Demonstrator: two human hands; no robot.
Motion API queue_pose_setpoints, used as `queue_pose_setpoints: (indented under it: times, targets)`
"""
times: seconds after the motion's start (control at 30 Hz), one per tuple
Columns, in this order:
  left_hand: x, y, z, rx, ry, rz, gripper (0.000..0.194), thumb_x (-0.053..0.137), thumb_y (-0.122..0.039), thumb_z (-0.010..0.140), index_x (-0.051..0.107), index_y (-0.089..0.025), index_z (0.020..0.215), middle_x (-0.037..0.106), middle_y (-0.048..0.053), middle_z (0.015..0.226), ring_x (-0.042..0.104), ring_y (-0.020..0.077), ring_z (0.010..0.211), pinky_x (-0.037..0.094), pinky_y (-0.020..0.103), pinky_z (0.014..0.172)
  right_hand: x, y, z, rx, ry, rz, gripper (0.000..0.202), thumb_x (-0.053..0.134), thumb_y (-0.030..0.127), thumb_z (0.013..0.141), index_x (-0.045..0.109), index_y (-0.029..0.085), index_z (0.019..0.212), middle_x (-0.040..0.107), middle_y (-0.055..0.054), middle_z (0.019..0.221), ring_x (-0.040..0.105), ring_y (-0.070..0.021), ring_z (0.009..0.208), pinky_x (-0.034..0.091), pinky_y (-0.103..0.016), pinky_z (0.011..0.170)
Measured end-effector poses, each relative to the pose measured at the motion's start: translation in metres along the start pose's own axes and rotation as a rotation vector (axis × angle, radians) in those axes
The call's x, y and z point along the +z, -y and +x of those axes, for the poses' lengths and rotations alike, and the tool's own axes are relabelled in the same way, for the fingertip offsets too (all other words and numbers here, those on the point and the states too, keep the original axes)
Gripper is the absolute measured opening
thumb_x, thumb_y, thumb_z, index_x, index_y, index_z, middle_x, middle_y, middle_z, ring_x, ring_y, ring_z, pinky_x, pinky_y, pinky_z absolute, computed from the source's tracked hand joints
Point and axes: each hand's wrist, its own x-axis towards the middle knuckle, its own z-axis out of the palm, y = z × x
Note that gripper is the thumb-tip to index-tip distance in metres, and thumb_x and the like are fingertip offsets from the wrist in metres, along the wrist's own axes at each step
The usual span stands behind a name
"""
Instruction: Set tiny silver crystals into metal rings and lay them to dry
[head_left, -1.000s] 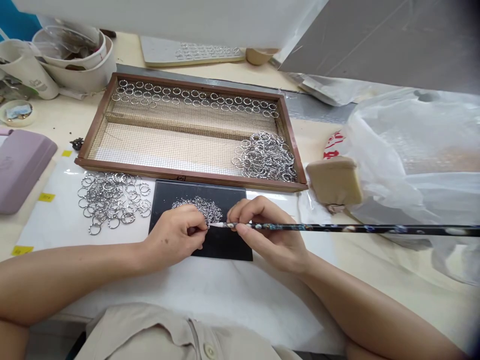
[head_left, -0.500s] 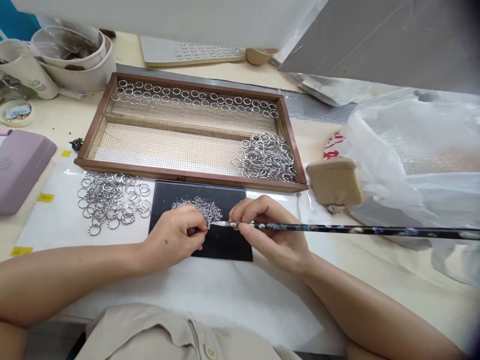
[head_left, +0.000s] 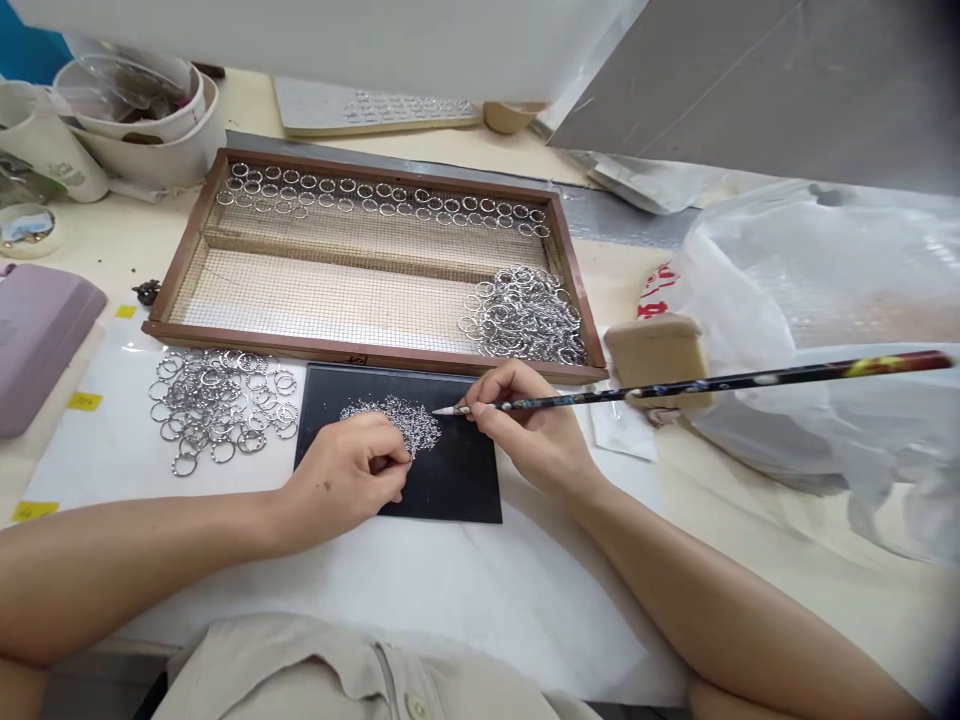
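A long dark patterned stick with a white pointed tip (head_left: 637, 391) is pinched in my right hand (head_left: 536, 430). Its tip hovers by the right edge of a pile of tiny silvery stones (head_left: 405, 412) on a black mat (head_left: 450, 490). My left hand (head_left: 349, 470) is closed in a pinch at the pile's near side; its fingers hide what they grip. Left of the mat lies a heap of silver rings (head_left: 217, 400). More rings (head_left: 525, 312) are piled inside a wood-framed mesh tray (head_left: 375, 357), where others lie in rows along the far side.
A tan block (head_left: 656, 350) and a clear plastic bag (head_left: 810, 280) stand on the right. On the left are a mauve case (head_left: 45, 340), white tubs (head_left: 161, 150) and a cup (head_left: 56, 150). A white board with rings (head_left: 315, 110) lies behind the tray.
My right hand has shifted slightly up, and the stick's tip has pulled away from my left fingers. The stick now slants upward to the right. My left hand stays nearly in place.
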Motion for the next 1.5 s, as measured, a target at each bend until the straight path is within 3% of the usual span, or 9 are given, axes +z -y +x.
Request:
queue_pose_setpoints:
  times: [1.5]
  targets:
    - [-0.0004, -0.0008, -0.0008, 0.001, -0.008, -0.013, 0.017, 0.053, -0.002, 0.073, 0.053, -0.013, 0.061, 0.05, -0.002, 0.066, 0.052, 0.0039, 0.058, 0.044, 0.007, 0.045, 0.0006, -0.0003, 0.0003, 0.01, 0.016, -0.024, 0.013, 0.053, 0.014, 0.077, 0.045, 0.021, 0.07, 0.051, 0.002, 0.068, 0.046, -0.0119, 0.062, 0.035, -0.028, 0.058]
